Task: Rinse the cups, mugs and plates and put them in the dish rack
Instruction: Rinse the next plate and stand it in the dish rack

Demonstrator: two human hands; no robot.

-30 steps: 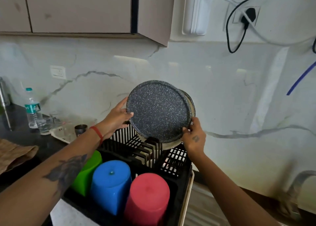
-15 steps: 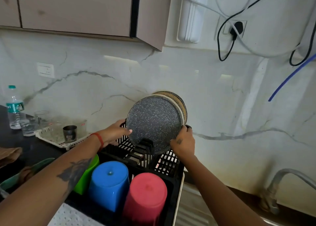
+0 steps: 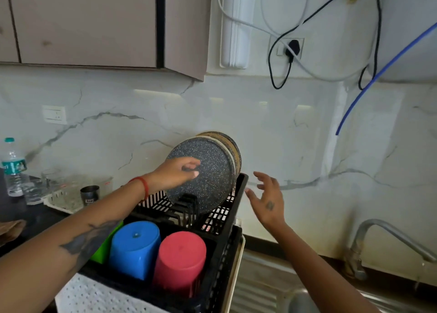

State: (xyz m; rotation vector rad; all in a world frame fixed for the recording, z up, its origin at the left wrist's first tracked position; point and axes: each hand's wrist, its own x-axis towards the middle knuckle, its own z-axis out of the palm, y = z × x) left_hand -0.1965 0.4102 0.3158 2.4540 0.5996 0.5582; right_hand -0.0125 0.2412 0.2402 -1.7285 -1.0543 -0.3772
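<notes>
A dark speckled plate [image 3: 210,182] stands on edge in the slots at the back of the black dish rack [image 3: 236,208], with other plates [image 3: 233,147] behind it. My left hand [image 3: 176,173] hovers in front of the plate's face, fingers loosely curled and holding nothing; whether it touches the plate I cannot tell. To the right of the rack, my right hand [image 3: 266,199] is in the air with fingers spread, apart from the plates. A blue cup [image 3: 134,249], a red cup [image 3: 181,259] and a green cup [image 3: 104,249] sit upside down in the rack's front.
A steel tap [image 3: 387,239] and sink [image 3: 305,301] lie at the lower right. On the dark counter to the left are a water bottle [image 3: 13,166], glasses on a white tray [image 3: 61,199] and a small steel cup [image 3: 89,194]. Cables hang on the wall above.
Both hands lowered the speckled plate into the rack's slots and have let go of it. The right hand has drawn away to the right, and the left has slid onto the plate's front.
</notes>
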